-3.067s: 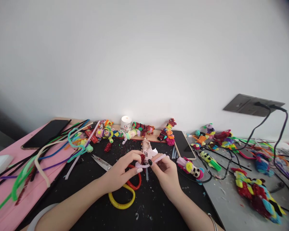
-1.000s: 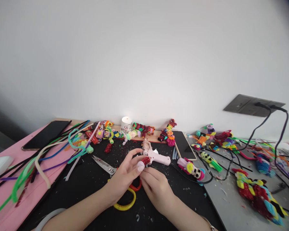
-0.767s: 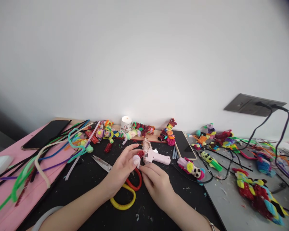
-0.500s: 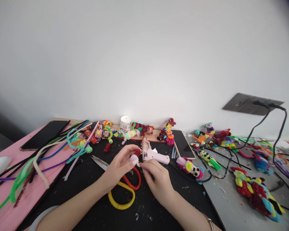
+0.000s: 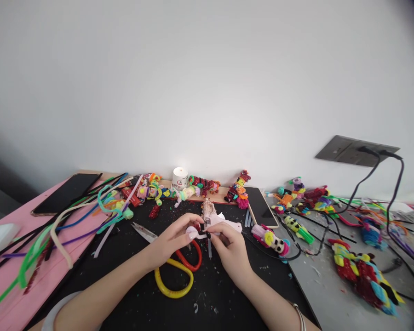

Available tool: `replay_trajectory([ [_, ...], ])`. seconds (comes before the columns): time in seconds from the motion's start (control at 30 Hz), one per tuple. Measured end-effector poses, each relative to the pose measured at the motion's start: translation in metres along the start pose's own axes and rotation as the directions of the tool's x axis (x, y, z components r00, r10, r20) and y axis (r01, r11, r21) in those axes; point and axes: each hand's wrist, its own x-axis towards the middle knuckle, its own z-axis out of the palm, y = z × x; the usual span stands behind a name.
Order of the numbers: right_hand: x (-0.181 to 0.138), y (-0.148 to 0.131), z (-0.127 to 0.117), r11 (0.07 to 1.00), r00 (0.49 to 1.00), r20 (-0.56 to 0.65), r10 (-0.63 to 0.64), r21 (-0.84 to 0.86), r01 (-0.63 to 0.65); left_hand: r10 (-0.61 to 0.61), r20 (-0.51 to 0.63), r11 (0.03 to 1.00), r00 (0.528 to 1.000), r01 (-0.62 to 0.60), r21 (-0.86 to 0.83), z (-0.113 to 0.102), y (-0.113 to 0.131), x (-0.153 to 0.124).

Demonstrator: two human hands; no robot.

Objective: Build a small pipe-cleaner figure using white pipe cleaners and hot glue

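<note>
My left hand is closed in a pinch on a pale lilac, fuzzy pipe cleaner curl. Small dark bits show between the two hands, too small to name. Fingertip to fingertip with it, my right hand is closed on the end of the same lilac piece, though its fingers partly cover the spot. Just behind my hands lies a pale pink glue gun, its handle toward the right. Below my left hand rest scissors with one yellow and one red handle loop, blades pointing left.
Pipe cleaners spread over the pink board at left, beside a dark phone. Small pipe cleaner dolls line the back. A paper cup, a second phone and cables from a wall socket also stand around.
The red fuzzy part by my left fingertips no longer shows, and dark bits now appear between my hands. A thin strip hangs below my right fingertips. The view has shifted slightly.
</note>
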Motion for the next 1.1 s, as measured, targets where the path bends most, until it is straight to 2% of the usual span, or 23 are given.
replay_trajectory([
  [0.07,0.001,0.001,0.0,0.995,0.997,-0.034,0.064,0.077,-0.061,-0.027,0.003,0.999,1.0,0.027,-0.033,-0.001,0.0,0.001],
  [0.17,0.002,0.001,0.0,0.969,0.988,-0.048,0.15,0.206,-0.137,-0.076,0.03,0.982,0.997,0.08,-0.172,-0.003,-0.002,0.004],
  [0.3,0.003,0.002,0.0,0.908,0.963,-0.01,0.271,0.335,-0.252,-0.146,0.127,0.908,0.981,0.184,-0.377,-0.007,-0.004,0.005],
  [0.4,0.005,0.001,-0.001,0.861,0.938,0.028,0.345,0.388,-0.329,-0.174,0.189,0.86,0.966,0.243,-0.449,-0.01,-0.004,0.004],
  [0.5,0.006,-0.001,-0.002,0.829,0.928,0.058,0.369,0.43,-0.357,-0.199,0.213,0.827,0.957,0.281,-0.487,-0.012,-0.003,0.004],
  [0.63,0.005,-0.001,-0.002,0.829,0.932,0.06,0.357,0.439,-0.346,-0.216,0.19,0.812,0.958,0.284,-0.51,-0.013,-0.002,0.005],
  [0.87,0.002,-0.003,-0.001,0.894,0.964,0.078,0.256,0.361,-0.266,-0.123,0.0,0.794,0.992,0.098,-0.6,-0.007,-0.007,0.006],
  [0.97,-0.001,-0.003,0.001,0.94,0.978,0.092,0.189,0.27,-0.208,-0.096,-0.02,0.778,0.995,0.063,-0.625,-0.003,-0.007,0.006],
  [1.1,-0.006,-0.004,0.003,0.997,0.996,0.087,0.035,0.06,-0.04,-0.103,-0.008,0.744,0.995,0.072,-0.665,0.003,-0.007,0.005],
])
